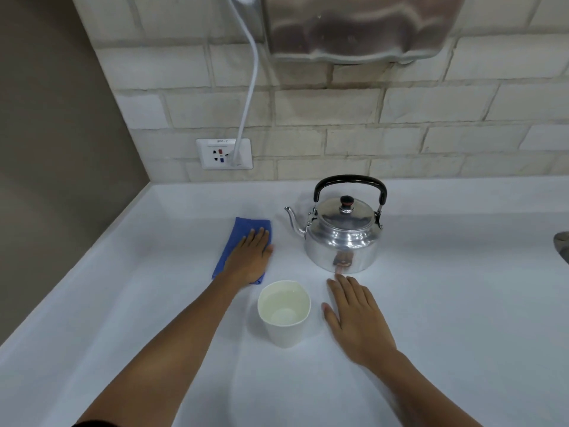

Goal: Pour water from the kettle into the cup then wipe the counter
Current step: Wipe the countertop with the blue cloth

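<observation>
A shiny metal kettle [343, 238] with a black handle stands upright on the white counter [446, 303], spout pointing left. In front of it, a white paper cup [284, 312] stands upright with water in it. A folded blue cloth [243, 232] lies left of the kettle. My left hand [249, 257] lies flat on the cloth, fingers together and pressing down. My right hand [357, 318] rests palm down on the counter just right of the cup, fingers extended, fingertips close to the kettle's base, holding nothing.
A tiled wall runs behind the counter, with a wall socket [224, 154] and a white cable [249, 87] plugged in. A metal appliance [363, 26] hangs above. A brown side wall closes the left. A grey object [562, 245] shows at the right edge.
</observation>
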